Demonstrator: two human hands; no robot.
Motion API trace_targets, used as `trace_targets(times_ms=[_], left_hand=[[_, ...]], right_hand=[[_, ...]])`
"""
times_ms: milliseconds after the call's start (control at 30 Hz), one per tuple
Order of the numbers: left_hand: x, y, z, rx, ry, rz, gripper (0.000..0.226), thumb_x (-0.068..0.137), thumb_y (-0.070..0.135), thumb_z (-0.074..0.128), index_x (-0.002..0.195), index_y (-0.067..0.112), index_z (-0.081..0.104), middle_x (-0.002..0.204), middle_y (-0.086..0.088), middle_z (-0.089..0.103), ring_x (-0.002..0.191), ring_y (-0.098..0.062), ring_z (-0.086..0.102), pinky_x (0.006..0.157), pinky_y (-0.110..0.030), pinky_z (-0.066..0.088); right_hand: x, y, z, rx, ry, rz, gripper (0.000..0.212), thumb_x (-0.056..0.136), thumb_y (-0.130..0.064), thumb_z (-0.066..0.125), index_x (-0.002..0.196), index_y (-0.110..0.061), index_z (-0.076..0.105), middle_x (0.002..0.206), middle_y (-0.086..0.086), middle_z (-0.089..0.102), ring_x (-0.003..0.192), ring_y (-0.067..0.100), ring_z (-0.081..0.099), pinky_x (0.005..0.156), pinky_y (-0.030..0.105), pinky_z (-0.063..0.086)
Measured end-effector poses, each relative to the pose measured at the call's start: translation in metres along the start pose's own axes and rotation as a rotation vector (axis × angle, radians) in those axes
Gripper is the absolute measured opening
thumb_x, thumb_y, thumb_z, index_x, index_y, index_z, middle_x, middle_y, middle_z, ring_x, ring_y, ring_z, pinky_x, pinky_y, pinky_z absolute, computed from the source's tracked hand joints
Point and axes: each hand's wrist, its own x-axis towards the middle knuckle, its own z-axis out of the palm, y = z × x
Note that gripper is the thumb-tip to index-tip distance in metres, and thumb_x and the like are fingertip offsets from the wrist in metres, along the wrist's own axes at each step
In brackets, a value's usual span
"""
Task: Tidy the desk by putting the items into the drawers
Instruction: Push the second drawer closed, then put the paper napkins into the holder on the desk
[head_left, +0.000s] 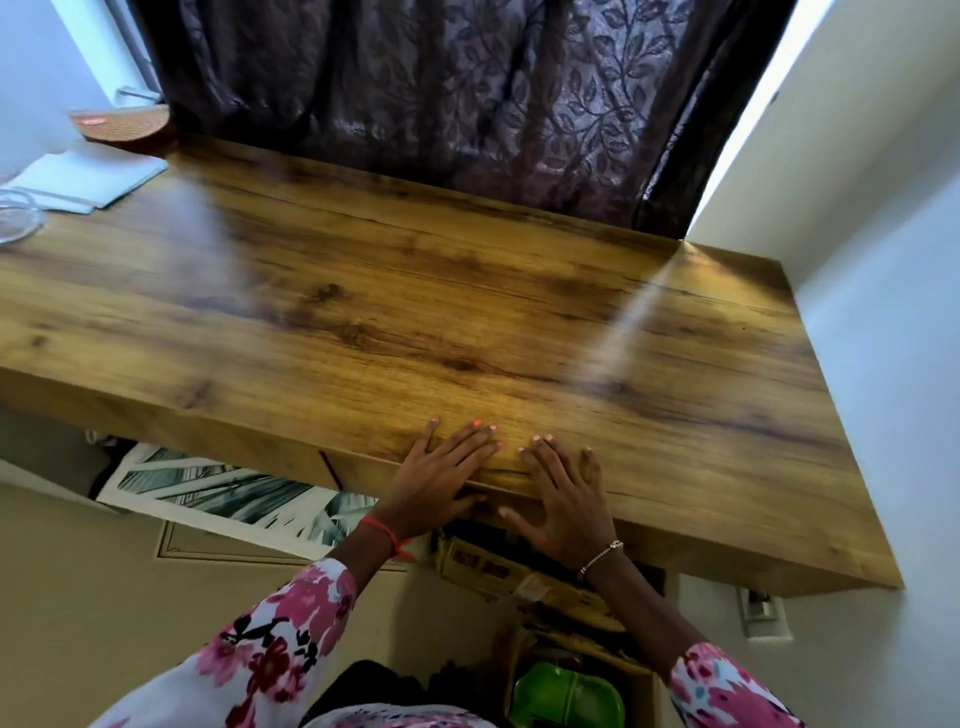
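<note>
Desk under left hand, right hand

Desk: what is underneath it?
A leaf-print board, a cardboard box and a green thing show. The desk hides whatever lies farther back.

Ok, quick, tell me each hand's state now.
Left hand: open, fingers flat on the desk edge, holding nothing.
Right hand: open, flat on the same edge, holding nothing.
</note>
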Motion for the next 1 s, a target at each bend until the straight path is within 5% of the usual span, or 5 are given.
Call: trace_targets(times_ms=[100,267,500,667,1000], left_hand=[[-0.011,-0.017,-0.007,-0.099,0.033,-0.013,0.071,0.083,0.060,0.039,0.141,0.021,0.027,0.147,0.001,0.039,0.139,-0.010,0.021,0.116,-0.043,0.020],[-0.040,-0.067,-0.030,-0.242,0.092,-0.173,0.083,0.081,0.074,0.026,0.146,0.021,0.022,0.152,0.002,0.027,0.140,-0.007,0.012,0.117,-0.039,0.012],[-0.088,-0.156,-0.065,-0.159,0.194,-0.343,0.086,0.080,0.077,0.022,0.141,0.016,0.026,0.145,-0.006,0.042,0.134,-0.018,0.037,0.109,-0.048,0.028],[-0.135,-0.232,-0.090,-0.192,0.214,-0.430,0.102,0.071,0.084,0.013,0.145,0.014,0.025,0.152,-0.003,0.029,0.141,-0.012,0.019,0.115,-0.041,0.013],[-0.221,-0.364,-0.123,-0.102,0.288,-0.555,0.078,0.076,0.064,0.037,0.140,0.025,0.016,0.150,0.000,0.034,0.140,-0.013,0.023,0.111,-0.054,0.018]], right_hand=[[0.013,-0.011,-0.010,0.117,0.000,0.005,0.074,0.087,-0.068,0.014,0.120,-0.016,0.055,0.126,0.008,0.059,0.118,0.027,0.055,0.095,0.055,0.044],[0.056,-0.044,-0.017,0.285,0.083,-0.048,0.064,0.084,-0.057,0.036,0.120,-0.008,0.056,0.123,0.011,0.058,0.114,0.027,0.056,0.095,0.040,0.046],[0.135,-0.125,-0.024,0.249,0.203,-0.125,0.054,0.080,-0.051,0.042,0.105,-0.008,0.064,0.110,0.010,0.066,0.099,0.025,0.066,0.082,0.035,0.055],[0.188,-0.205,-0.018,0.304,0.233,-0.213,0.049,0.080,-0.048,0.045,0.101,-0.009,0.064,0.105,0.011,0.064,0.095,0.027,0.065,0.079,0.033,0.056],[0.280,-0.339,-0.015,0.315,0.324,-0.290,0.042,0.077,-0.043,0.050,0.101,-0.010,0.062,0.108,0.014,0.061,0.104,0.029,0.058,0.085,0.036,0.053]])
